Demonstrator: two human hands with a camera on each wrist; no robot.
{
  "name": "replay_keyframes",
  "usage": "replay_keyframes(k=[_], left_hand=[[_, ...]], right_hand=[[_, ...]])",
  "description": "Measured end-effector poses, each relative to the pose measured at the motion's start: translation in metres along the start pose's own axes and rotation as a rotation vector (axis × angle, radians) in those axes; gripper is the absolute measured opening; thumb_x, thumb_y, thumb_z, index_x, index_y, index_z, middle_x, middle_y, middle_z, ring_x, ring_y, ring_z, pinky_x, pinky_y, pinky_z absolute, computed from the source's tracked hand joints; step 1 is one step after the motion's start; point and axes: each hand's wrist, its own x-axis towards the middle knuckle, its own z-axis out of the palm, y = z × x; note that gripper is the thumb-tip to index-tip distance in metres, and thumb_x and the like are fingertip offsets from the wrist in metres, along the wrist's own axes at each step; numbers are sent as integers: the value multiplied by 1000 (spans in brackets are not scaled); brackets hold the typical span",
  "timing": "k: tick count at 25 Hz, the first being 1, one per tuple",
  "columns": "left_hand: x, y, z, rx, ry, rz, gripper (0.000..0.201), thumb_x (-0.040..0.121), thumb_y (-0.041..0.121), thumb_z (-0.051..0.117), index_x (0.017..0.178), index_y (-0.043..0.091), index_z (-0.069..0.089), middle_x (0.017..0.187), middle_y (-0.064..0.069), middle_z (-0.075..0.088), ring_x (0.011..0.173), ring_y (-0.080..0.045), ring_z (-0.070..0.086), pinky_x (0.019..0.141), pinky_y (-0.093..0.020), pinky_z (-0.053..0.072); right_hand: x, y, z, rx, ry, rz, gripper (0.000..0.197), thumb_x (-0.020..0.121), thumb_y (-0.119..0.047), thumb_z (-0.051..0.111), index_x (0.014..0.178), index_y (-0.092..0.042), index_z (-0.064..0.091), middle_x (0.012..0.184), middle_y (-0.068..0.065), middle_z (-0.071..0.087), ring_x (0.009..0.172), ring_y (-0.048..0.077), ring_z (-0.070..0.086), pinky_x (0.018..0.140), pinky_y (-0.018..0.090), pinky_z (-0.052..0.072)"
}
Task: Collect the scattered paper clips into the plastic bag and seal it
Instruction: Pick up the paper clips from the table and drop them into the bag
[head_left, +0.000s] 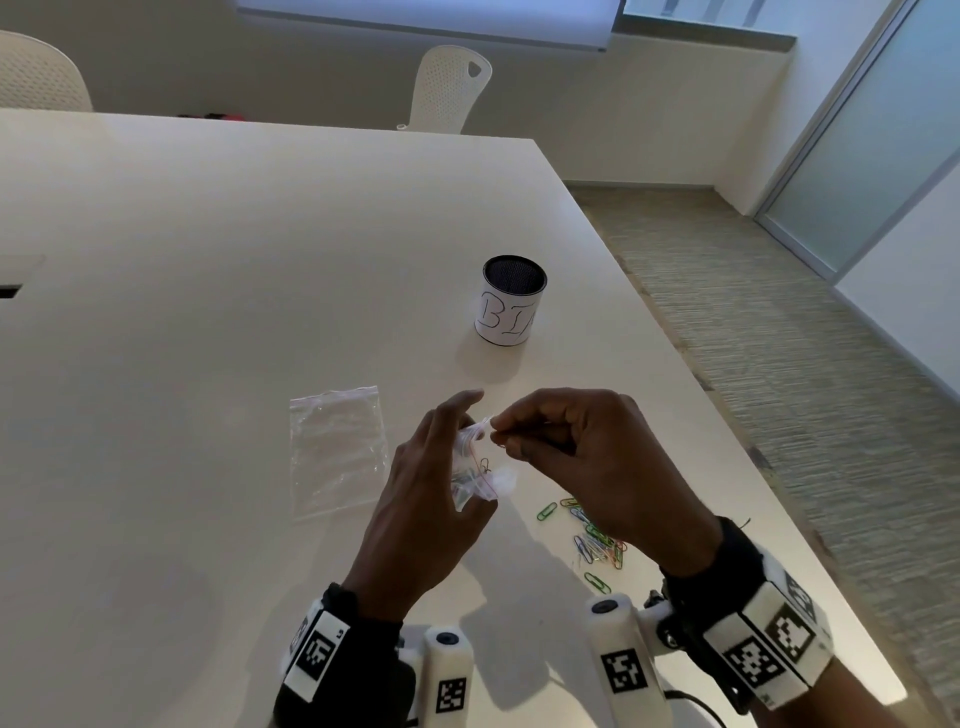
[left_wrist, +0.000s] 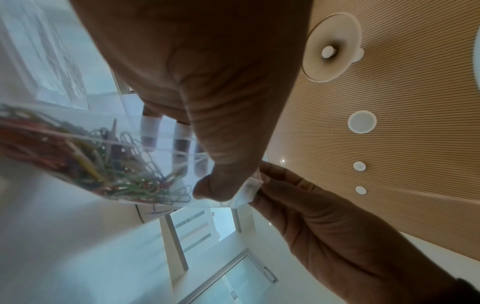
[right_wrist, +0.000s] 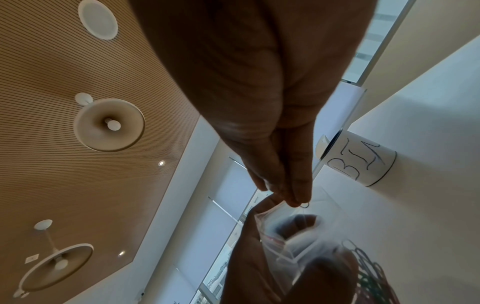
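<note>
My left hand (head_left: 441, 467) holds a small clear zip bag (head_left: 475, 480) upright above the table, thumb on its near face. In the left wrist view the bag (left_wrist: 161, 148) holds a tangle of coloured paper clips (left_wrist: 116, 170). At the bag's mouth, my right hand (head_left: 501, 434) pinches a paper clip (right_wrist: 306, 205) between thumb and fingertips, and its fingers touch the bag's top corner (left_wrist: 253, 185). Loose coloured clips (head_left: 597, 540) lie on the white table (head_left: 208, 312) below my right wrist.
A second, empty clear zip bag (head_left: 337, 452) lies flat on the table left of my hands. A black mesh cup with a white paper label (head_left: 511, 301) stands beyond them. The table's right edge (head_left: 727, 415) runs close by. Chairs stand at the far side.
</note>
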Motion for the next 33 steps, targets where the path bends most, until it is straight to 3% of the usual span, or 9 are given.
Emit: replay_keyframes(k=[6, 9, 11, 13, 16, 18, 23, 28, 33], left_hand=[[0, -1, 0, -8, 13, -1, 86, 85, 29, 81, 149, 43, 27, 141, 5, 54, 122, -19, 58, 96, -39, 58], [-1, -1, -2, -24, 24, 5, 84, 85, 27, 80, 150, 44, 28, 134, 12, 54, 118, -17, 58, 93, -40, 58], [-1, 0, -3, -30, 29, 6, 82, 85, 29, 78, 149, 45, 28, 133, 12, 54, 118, -17, 58, 91, -41, 59], [-1, 0, -3, -29, 36, 9, 81, 85, 32, 77, 149, 44, 29, 133, 12, 54, 118, -18, 58, 91, -41, 59], [-1, 0, -2, -24, 36, 2, 83, 85, 26, 79, 149, 43, 30, 131, 13, 55, 116, -18, 58, 88, -43, 59], [-1, 0, -1, -23, 34, 1, 83, 85, 25, 80, 149, 43, 31, 131, 12, 55, 116, -18, 58, 87, -43, 60], [-1, 1, -1, -17, 36, 2, 83, 85, 25, 80, 149, 43, 31, 131, 12, 55, 116, -17, 59, 88, -43, 60], [0, 0, -2, -7, 32, 0, 86, 85, 23, 81, 150, 42, 29, 133, 10, 55, 116, -19, 59, 89, -43, 60], [0, -1, -2, 0, 28, -4, 87, 84, 22, 81, 150, 41, 28, 135, 6, 55, 117, -20, 59, 89, -42, 61]], right_hand=[[-4, 8, -23, 147, 78, 62, 12, 87, -5, 78, 98, -10, 78, 89, -1, 82, 87, 8, 80, 84, 26, 63], [-15, 33, -43, -8, 130, 147, 12, 85, -14, 82, 96, -15, 78, 84, -2, 81, 80, 9, 78, 82, 27, 63], [-27, 55, -52, -274, -39, 240, 34, 79, -35, 85, 108, -24, 74, 98, -10, 76, 86, 6, 73, 84, 27, 61], [-42, 74, -52, -515, -328, 369, 74, 70, -54, 86, 134, -30, 58, 125, -14, 61, 102, 6, 64, 91, 26, 57], [-60, 84, -38, -586, -445, 447, 103, 63, -54, 91, 148, -28, 38, 135, -11, 41, 109, 8, 58, 95, 20, 51], [-62, 88, -26, -540, -370, 445, 96, 64, -49, 92, 142, -25, 41, 128, -8, 40, 104, 11, 60, 93, 23, 54], [-50, 92, -11, -460, -237, 407, 49, 79, -35, 87, 116, -24, 58, 104, -8, 50, 95, 15, 58, 83, 28, 53], [-49, 83, -6, -542, -217, 408, 54, 83, -50, 79, 122, -24, 51, 115, -3, 51, 101, 20, 63, 83, 29, 52], [-51, 77, 8, -568, -182, 307, 24, 91, -35, 73, 107, -24, 59, 103, -4, 54, 84, 15, 56, 73, 23, 39]])
